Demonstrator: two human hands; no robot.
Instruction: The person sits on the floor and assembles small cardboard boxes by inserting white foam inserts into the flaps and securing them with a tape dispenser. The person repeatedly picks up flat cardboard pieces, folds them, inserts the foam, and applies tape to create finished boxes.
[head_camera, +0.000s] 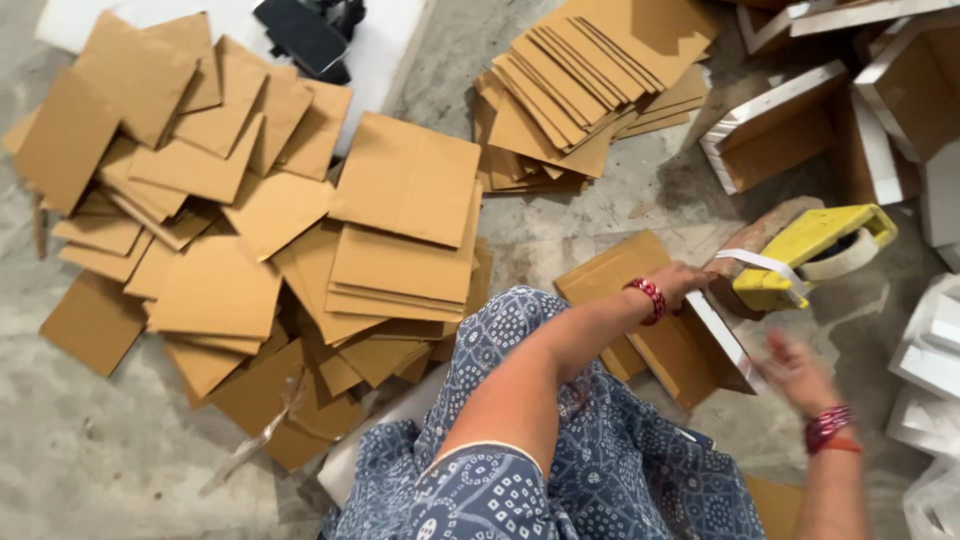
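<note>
Right of centre: left hand (690, 283) steadies half-built brown box (700, 350) on floor (90, 460), grip hidden, we cannot tell. Right hand (795, 370) blurred, fingers spread, holds nothing. Yellow tape dispenser (810, 255) touches box top. We judge: hold panel square, press tape flat along edge.
</note>
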